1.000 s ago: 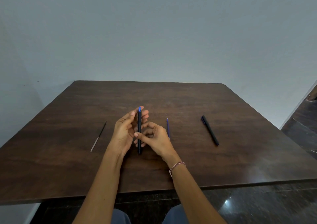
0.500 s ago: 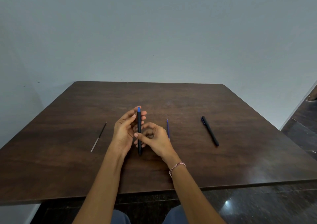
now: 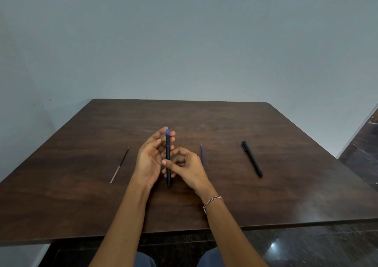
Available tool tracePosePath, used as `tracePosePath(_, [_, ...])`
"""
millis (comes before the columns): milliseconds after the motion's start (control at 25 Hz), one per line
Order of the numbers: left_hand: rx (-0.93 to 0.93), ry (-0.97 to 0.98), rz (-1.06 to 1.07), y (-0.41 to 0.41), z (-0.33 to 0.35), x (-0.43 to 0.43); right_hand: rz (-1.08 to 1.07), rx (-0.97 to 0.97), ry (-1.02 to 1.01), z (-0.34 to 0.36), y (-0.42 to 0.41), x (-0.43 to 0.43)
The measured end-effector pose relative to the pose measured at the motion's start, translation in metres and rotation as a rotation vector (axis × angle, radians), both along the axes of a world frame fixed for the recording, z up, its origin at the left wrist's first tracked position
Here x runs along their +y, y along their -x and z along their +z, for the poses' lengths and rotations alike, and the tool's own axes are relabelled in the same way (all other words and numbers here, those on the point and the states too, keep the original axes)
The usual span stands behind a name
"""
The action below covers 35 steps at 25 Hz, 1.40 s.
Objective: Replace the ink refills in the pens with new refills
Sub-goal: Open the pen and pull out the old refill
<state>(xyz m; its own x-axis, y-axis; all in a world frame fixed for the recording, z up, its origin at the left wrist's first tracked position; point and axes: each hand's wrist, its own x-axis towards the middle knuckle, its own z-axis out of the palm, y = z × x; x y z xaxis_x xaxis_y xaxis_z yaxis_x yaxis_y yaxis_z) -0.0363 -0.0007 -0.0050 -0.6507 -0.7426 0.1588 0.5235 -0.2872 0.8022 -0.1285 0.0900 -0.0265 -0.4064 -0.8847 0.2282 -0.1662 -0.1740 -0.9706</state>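
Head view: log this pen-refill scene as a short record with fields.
held item: black pen with blue tip, upright, tip pointing up
right hand: pinches the pen's lower barrel
left hand: fingers behind the upper barrel
left of hands: thin black and silver refill, lying loose
right of hands: blue refill, partly hidden by the right hand
far right: second black pen, lying flat
surface: dark wooden table

Black pen (image 3: 168, 158) with blue tip, upright at table centre, tip up. Blue refill (image 3: 202, 155) lies flat just right of it. Second black pen (image 3: 252, 158), capped, lies further right, angled. Black-and-silver refill (image 3: 119, 165) lies left, well apart
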Motion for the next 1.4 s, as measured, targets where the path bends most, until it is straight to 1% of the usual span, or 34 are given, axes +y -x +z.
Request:
tracePosePath(80, [0.011, -0.015, -0.026, -0.0009, 0.0006, 0.0, 0.0, -0.001, -0.001, -0.0002, 0.0003, -0.0003])
tracePosePath(240, [-0.029, 0.006, 0.047, 0.0007, 0.0029, 0.0019, 0.005, 0.007, 0.002, -0.0007, 0.0002, 0.0001])
tracePosePath(400, [-0.043, 0.029, 0.076, 0.0005, 0.0015, 0.0019, 0.003, 0.012, -0.016, 0.0009, 0.0002, 0.0003])
tracePosePath(560, [-0.026, 0.008, 0.021, 0.0004, 0.0005, -0.0001, 0.0, 0.008, -0.015, 0.0019, -0.0014, 0.0011])
tracePosePath(880, [-0.101, 0.051, 0.095, 0.0025, 0.001, 0.0016, 0.019, 0.028, -0.051, 0.0053, -0.0022, 0.0036])
tracePosePath(1000, [-0.078, 0.029, 0.065, 0.0022, -0.001, 0.0004, 0.014, 0.023, -0.041, 0.0058, -0.0024, 0.0036])
tracePosePath(1120, [-0.066, 0.05, 0.09, 0.0006, -0.0015, 0.0001, 0.019, 0.046, -0.056, 0.0061, -0.0029, 0.0039])
tracePosePath(1320, [-0.058, -0.029, 0.137, 0.0039, 0.003, 0.0007, 0.019, 0.043, -0.057, 0.007, -0.0037, 0.0044])
tracePosePath(1400, [-0.047, -0.037, 0.115, 0.0026, 0.0024, -0.0003, 0.019, 0.042, -0.063, 0.0077, -0.004, 0.0046])
